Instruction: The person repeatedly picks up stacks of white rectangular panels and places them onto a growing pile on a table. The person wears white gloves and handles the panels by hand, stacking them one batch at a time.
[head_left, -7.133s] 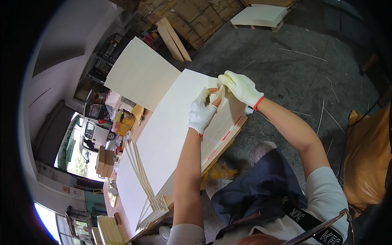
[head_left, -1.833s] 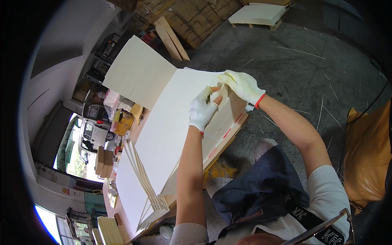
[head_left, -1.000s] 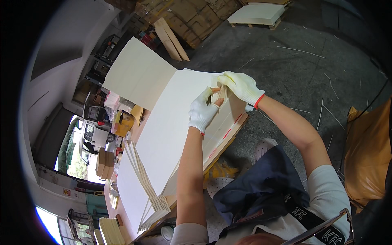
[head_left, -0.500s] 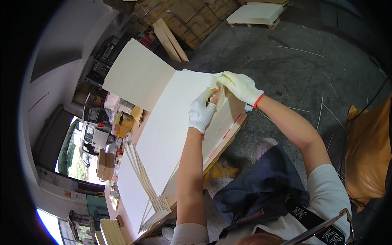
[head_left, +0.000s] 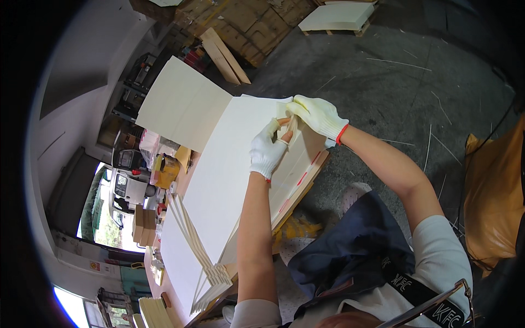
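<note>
On the desk point(head_left: 168, 287) in the head view, white sheets point(head_left: 221, 175) are lying stacked, the left hand point(head_left: 267, 147) pinching their fanned edges point(head_left: 292, 128), the right hand point(head_left: 317, 116) clamping the corner (seemingly separating layers), the next move probably needing even pressure.

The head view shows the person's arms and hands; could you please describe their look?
The white knit left glove leaves some fingertips bare and has a red cuff edge; the yellowish-white right glove has a red cuff too. Short, pale sleeves leave both forearms bare.
</note>
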